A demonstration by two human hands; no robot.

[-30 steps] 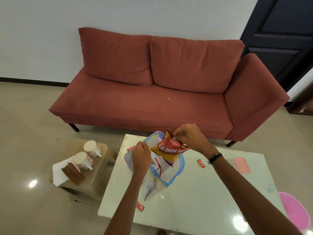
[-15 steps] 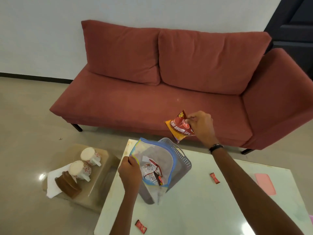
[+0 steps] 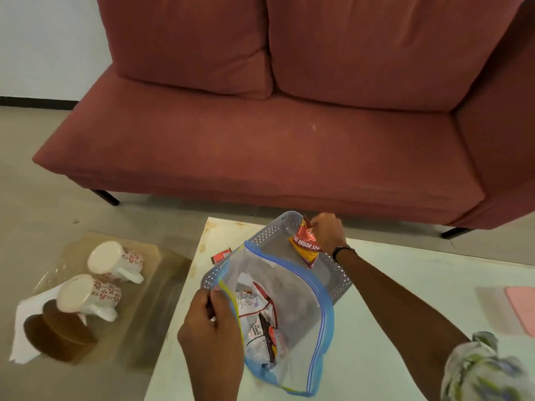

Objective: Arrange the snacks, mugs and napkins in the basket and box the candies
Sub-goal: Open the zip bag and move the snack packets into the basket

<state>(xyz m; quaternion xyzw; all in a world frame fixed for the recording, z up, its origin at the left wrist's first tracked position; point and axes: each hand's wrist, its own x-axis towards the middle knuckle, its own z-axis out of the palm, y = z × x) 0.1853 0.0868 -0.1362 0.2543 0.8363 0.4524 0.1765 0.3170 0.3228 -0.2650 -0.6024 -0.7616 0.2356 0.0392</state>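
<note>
My right hand (image 3: 326, 231) has come down since half a second ago: the packet (image 3: 307, 245) that hung up over the sofa now sits low inside the far end of the basket (image 3: 337, 280), its top corner pinched in my right grip, thumb and fingers curled tight on it. My left hand (image 3: 210, 322) keeps its pinch on the near rim of the bag (image 3: 301, 308), fingers closed on the edge, mouth held wide. The bag has swung closer to me and lies across the basket's near half, covering that end; more packets (image 3: 259, 322) are bunched inside it. The view has dropped and pushed in, so the door is out of sight and the sofa (image 3: 260, 146) fills the top. One candy (image 3: 220, 255) lies on the desk (image 3: 405, 328) just left of the basket's far corner, partly behind the bag rim. A pink pad (image 3: 522, 309) lies at the desk's right edge, well apart from my hands. Off to the left, on a low side stand (image 3: 150, 285), two mugs (image 3: 114, 263) lie tipped on their sides, one nearer me, with a brown holder (image 3: 58, 334) over white napkins (image 3: 23, 337) beside them. My patterned sleeve (image 3: 483, 371) crowds the lower right corner. The desk is pale and glossy, the floor (image 3: 34, 204) beige tile, the wall (image 3: 43, 39) white.
</note>
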